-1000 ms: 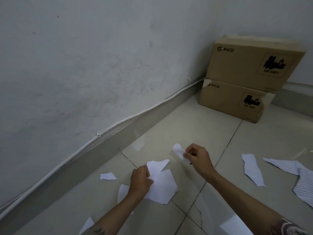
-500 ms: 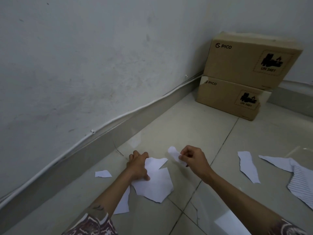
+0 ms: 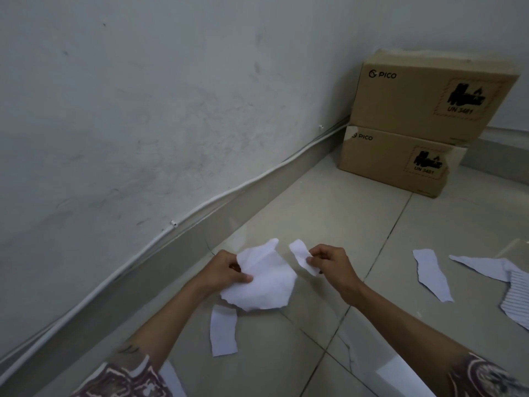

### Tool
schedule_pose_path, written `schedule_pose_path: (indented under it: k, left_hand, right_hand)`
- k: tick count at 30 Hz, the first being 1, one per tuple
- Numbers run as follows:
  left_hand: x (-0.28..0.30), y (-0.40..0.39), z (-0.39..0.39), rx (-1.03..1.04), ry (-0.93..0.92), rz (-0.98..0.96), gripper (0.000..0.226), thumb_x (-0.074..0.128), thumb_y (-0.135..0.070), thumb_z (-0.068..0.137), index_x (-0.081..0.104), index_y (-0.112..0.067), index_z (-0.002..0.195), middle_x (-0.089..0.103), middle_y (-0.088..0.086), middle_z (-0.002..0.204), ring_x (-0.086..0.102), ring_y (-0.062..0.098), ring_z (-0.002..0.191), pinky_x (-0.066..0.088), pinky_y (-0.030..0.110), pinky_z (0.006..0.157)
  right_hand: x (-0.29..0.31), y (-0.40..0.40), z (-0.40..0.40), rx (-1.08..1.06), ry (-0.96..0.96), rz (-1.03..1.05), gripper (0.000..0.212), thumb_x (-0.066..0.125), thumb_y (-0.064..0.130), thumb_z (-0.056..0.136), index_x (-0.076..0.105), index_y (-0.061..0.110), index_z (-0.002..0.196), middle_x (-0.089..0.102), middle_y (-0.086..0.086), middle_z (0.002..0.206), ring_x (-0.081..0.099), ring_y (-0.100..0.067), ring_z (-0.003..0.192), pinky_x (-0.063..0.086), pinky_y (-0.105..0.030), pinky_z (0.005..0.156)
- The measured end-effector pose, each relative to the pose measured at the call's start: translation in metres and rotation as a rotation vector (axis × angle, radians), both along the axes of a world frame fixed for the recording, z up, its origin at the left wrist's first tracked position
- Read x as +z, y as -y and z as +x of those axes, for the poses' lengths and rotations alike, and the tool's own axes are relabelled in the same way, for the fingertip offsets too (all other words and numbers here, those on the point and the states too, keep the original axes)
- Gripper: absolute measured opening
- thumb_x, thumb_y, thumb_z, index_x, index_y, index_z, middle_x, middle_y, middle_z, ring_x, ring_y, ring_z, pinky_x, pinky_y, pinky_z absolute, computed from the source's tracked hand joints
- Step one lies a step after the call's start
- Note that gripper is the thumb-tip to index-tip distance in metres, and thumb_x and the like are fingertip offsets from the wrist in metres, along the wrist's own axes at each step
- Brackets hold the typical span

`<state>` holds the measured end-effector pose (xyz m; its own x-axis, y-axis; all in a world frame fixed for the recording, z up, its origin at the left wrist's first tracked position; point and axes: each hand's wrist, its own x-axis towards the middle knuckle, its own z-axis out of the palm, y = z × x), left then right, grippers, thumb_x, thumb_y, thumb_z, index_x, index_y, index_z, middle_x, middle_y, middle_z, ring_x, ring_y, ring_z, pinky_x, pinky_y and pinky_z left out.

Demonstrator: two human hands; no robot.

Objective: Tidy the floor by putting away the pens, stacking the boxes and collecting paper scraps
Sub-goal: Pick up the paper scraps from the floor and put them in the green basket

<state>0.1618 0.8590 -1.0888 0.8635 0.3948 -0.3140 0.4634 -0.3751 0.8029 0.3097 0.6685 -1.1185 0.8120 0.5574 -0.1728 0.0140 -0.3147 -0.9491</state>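
Note:
My left hand (image 3: 221,272) grips a large torn white paper scrap (image 3: 264,285), lifted off the tiled floor. My right hand (image 3: 329,260) pinches a small narrow scrap (image 3: 300,253) just to the right of it. Another scrap (image 3: 223,329) lies on the floor below my left hand. Further scraps lie at the right: a long one (image 3: 432,275) and a pointed one (image 3: 481,266). Two brown cardboard boxes stand stacked in the corner, the upper box (image 3: 429,96) on the lower box (image 3: 398,161). No pens are in view.
A striped cloth or sheet (image 3: 518,299) lies at the right edge. A white cable (image 3: 171,224) runs along the grey skirting of the wall at left. A bright white patch (image 3: 400,376) shows on the tiles by my right arm.
My left hand has picked the large scrap up off the floor and now holds it raised. My right hand keeps its small scrap. The little scrap near the wall is out of sight.

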Motion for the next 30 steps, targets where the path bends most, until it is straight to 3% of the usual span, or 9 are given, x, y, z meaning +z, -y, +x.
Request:
schedule_pose_path:
  k: [6,10,12,15,18,21,24,28,30]
  left_hand:
    - [0.021,-0.057,-0.042,0.019,-0.092,-0.051,0.015,0.078,-0.008,0.069,0.069,-0.015,0.06,0.067,-0.008,0.056,0.061,0.002,0.054,0.046,0.013,0.053]
    - [0.021,-0.078,-0.069,0.02,-0.16,-0.045,0.006,0.075,-0.014,0.074,0.071,-0.014,0.07,0.07,-0.009,0.061,0.064,-0.001,0.056,0.046,0.011,0.052]
    - [0.017,-0.084,-0.077,-0.001,-0.198,0.0,0.014,0.067,-0.009,0.083,0.068,-0.016,0.071,0.067,-0.014,0.058,0.062,-0.004,0.054,0.042,0.007,0.05]
    - [0.012,-0.087,-0.083,-0.012,-0.229,0.039,0.01,0.061,-0.01,0.087,0.07,-0.009,0.082,0.07,-0.005,0.075,0.063,0.003,0.066,0.046,0.012,0.057]
    - [0.009,-0.084,-0.084,0.0,-0.227,0.018,0.017,0.059,-0.012,0.089,0.069,-0.001,0.097,0.069,0.009,0.095,0.064,0.012,0.078,0.049,0.021,0.068]
    - [0.006,-0.074,-0.079,-0.023,-0.211,0.009,0.014,0.059,-0.013,0.089,0.068,-0.003,0.091,0.067,0.011,0.093,0.062,0.016,0.081,0.048,0.026,0.072]
    - [0.007,-0.06,-0.071,-0.027,-0.185,-0.054,0.017,0.059,-0.013,0.088,0.066,0.002,0.094,0.064,0.008,0.089,0.061,0.015,0.079,0.047,0.024,0.068]
    - [0.022,-0.042,-0.058,-0.014,-0.128,-0.128,0.009,0.058,-0.011,0.088,0.065,-0.005,0.086,0.066,0.011,0.092,0.062,0.022,0.084,0.048,0.028,0.071]
    - [0.034,-0.033,-0.054,0.011,-0.081,-0.171,0.008,0.057,-0.009,0.089,0.065,-0.007,0.09,0.066,0.012,0.097,0.063,0.025,0.088,0.05,0.031,0.072]
  right_hand:
    - [-0.009,-0.031,-0.024,0.175,-0.062,-0.068,0.018,0.064,0.003,0.081,0.057,0.008,0.065,0.058,-0.008,0.083,0.051,-0.017,0.077,0.039,-0.022,0.065]
    - [-0.022,-0.051,-0.037,0.323,0.184,-0.232,0.017,0.069,0.002,0.076,0.062,0.008,0.062,0.057,-0.013,0.12,0.054,-0.02,0.099,0.041,-0.012,0.072]
    - [-0.028,-0.058,-0.039,0.405,0.332,-0.352,0.009,0.07,0.007,0.073,0.067,-0.002,0.072,0.057,-0.013,0.124,0.053,-0.026,0.111,0.041,-0.02,0.084]
    - [-0.032,-0.063,-0.038,0.415,0.394,-0.41,0.009,0.064,0.003,0.067,0.059,0.001,0.06,0.059,-0.013,0.092,0.058,-0.023,0.095,0.036,-0.014,0.067]
    - [-0.029,-0.063,-0.047,0.364,0.373,-0.416,0.031,0.057,-0.008,0.074,0.044,0.011,0.053,0.043,0.009,0.066,0.055,-0.014,0.085,0.03,-0.007,0.053]
    - [-0.022,-0.056,-0.053,0.314,0.351,-0.395,0.026,0.058,-0.006,0.077,0.052,0.008,0.057,0.065,0.001,0.077,0.061,-0.013,0.091,0.042,-0.009,0.06]
    - [0.004,-0.046,-0.053,0.268,0.352,-0.343,0.04,0.065,-0.002,0.077,0.045,0.026,0.056,0.061,-0.001,0.075,0.054,-0.006,0.074,0.037,-0.005,0.056]
    - [0.043,-0.025,-0.051,0.145,0.297,-0.297,0.017,0.06,-0.002,0.082,0.055,0.012,0.074,0.057,-0.007,0.073,0.053,-0.014,0.061,0.046,-0.021,0.057]
    - [0.064,-0.012,-0.053,0.106,0.286,-0.297,0.016,0.058,-0.002,0.084,0.053,0.009,0.074,0.058,-0.011,0.075,0.053,-0.013,0.058,0.046,-0.017,0.05]
